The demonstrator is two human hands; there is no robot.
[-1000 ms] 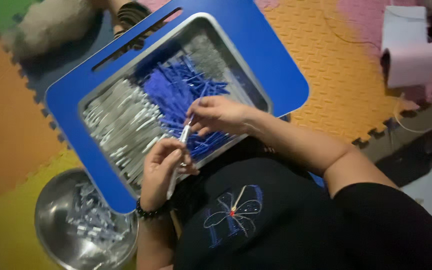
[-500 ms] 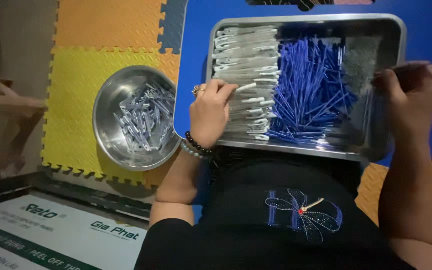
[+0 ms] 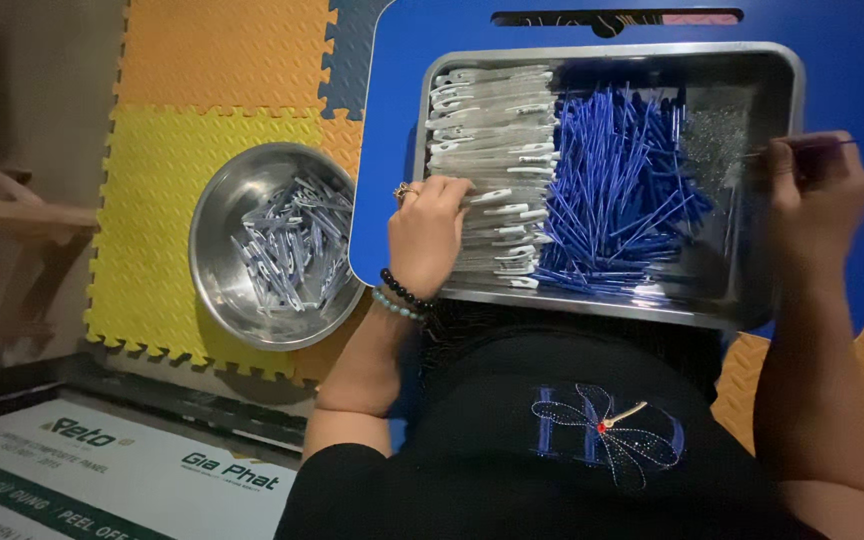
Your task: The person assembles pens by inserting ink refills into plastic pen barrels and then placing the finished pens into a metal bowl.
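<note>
A metal tray (image 3: 797,80) rests on a blue lap table (image 3: 852,60) over my lap. It holds white pen barrels (image 3: 497,130) stacked at its left, a heap of blue refills (image 3: 617,190) in the middle and a pile of tiny metal parts (image 3: 709,135) at the right. My left hand (image 3: 425,233) lies on the white barrels, fingers curled on one. My right hand (image 3: 814,190) is at the tray's right side, pinching a thin refill (image 3: 832,146) that points right.
A round steel bowl (image 3: 220,260) with several assembled pens (image 3: 287,240) sits on the yellow and orange foam mat (image 3: 152,200) left of the lap table. A printed panel (image 3: 102,470) lies at the bottom left. A wooden piece (image 3: 2,210) shows at the far left.
The view swung left over the last second. My hands, which were joined on one pen, have parted: the left went to the white barrels, the right to the tray's right side.
</note>
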